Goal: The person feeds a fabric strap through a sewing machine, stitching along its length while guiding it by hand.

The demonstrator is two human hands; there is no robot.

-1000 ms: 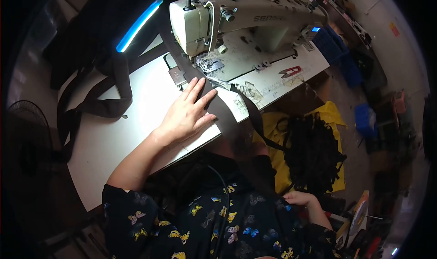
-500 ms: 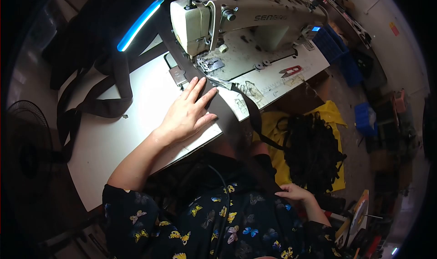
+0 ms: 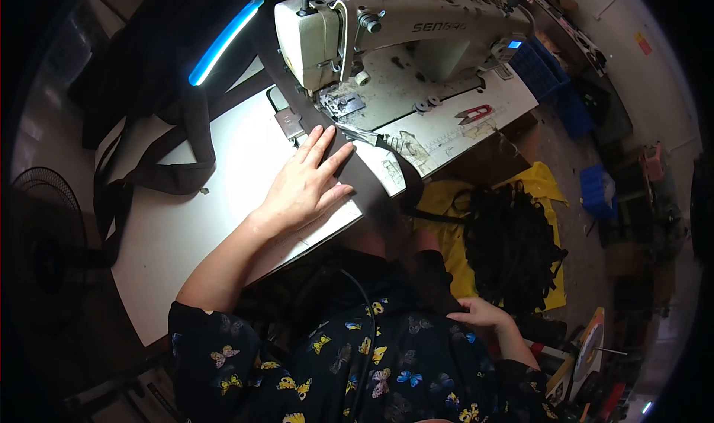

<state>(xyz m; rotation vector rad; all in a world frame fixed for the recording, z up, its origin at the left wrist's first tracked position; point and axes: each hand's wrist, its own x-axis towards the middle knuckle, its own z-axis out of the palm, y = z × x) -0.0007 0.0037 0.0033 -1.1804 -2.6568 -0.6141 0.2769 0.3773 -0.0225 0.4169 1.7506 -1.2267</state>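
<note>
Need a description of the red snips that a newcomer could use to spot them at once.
Find the pale sewing machine on the white table. The snips lie on the tabletop in front of its arm, toward the end by the blue crate. Their red colour and elongated shape set them apart from the two small round metal parts beside them.

A bluish strip lamp [image 3: 227, 42] shines over a white worktable [image 3: 160, 263], its glare washing out part of the top, while the room's edges sink into shadow. A round-caged fan [image 3: 48, 237] shows dimly at left; at right, greyish floor [image 3: 582, 255] lies below a pale wall [image 3: 621, 32] with a red-and-yellow sticker [image 3: 642, 43]
</note>
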